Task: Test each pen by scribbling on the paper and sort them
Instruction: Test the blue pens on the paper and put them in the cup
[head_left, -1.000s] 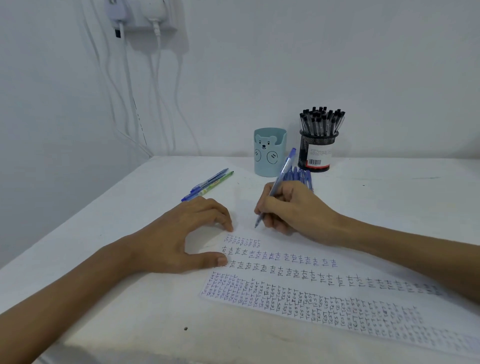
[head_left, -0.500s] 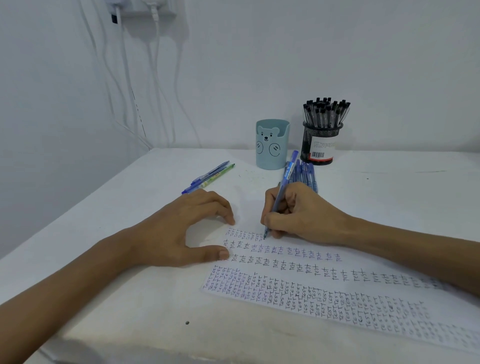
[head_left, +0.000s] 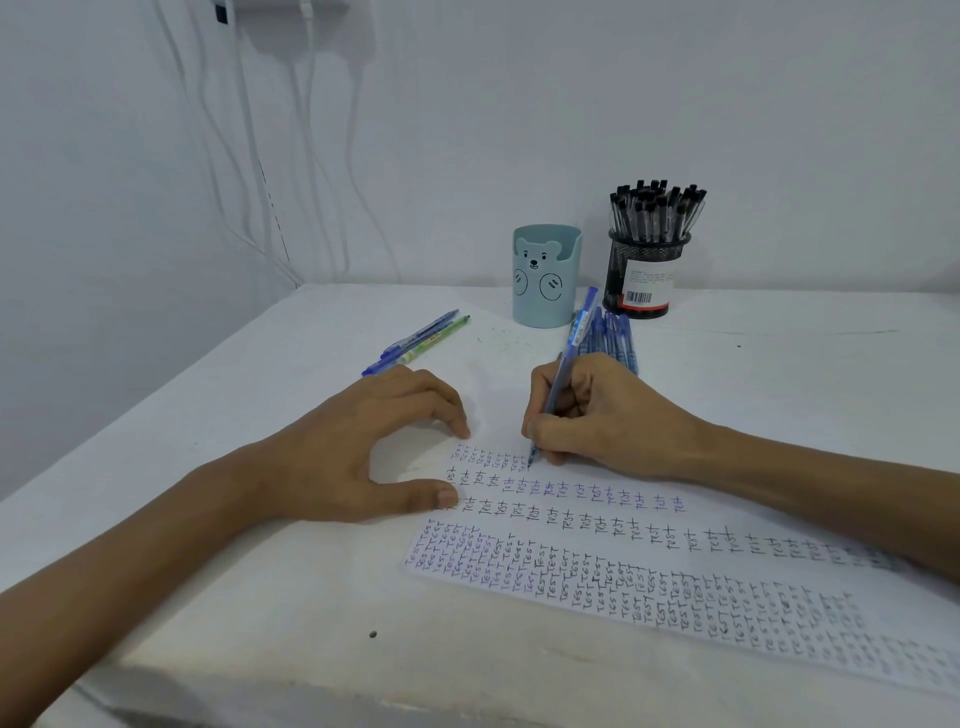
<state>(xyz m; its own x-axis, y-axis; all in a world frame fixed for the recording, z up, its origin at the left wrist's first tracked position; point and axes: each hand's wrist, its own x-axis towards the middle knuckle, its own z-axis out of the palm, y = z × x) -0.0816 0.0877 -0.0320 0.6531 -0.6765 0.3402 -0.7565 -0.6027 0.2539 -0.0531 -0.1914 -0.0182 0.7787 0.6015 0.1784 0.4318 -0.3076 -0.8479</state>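
My right hand grips a blue pen with its tip on the white paper, at the end of a short top row of small "test" words. My left hand rests on the paper's left edge, thumb and fingers spread and pressing it down. Behind my right hand lies a bunch of blue pens. Two blue pens and a green one lie at the left. A black mesh cup holds several black pens. Beside it stands a light blue bear cup.
The white table meets the wall at the back and left. White cables hang down the wall from a socket at the top left. The table's near edge runs along the bottom of the view.
My right hand has brought the pen tip down onto the paper and moved it along the top row, adding writing. The left hand stays in place. The camera tilted down a little.
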